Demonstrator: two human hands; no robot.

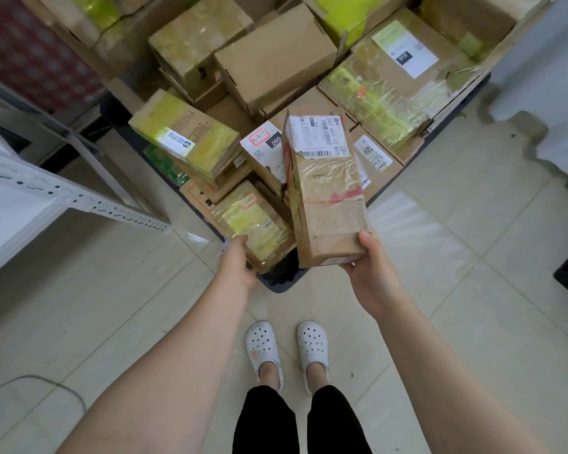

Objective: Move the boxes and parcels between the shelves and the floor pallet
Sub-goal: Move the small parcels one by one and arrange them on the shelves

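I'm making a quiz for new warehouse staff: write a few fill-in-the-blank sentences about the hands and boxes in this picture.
Only ____ hand grips the long box: the right hand.
The left hand grips a small taped box lying to the ____ of the long box.
The person's clogs are ____.
The black tag on the big box reads ____.
Missing words: one; left; white; 010.
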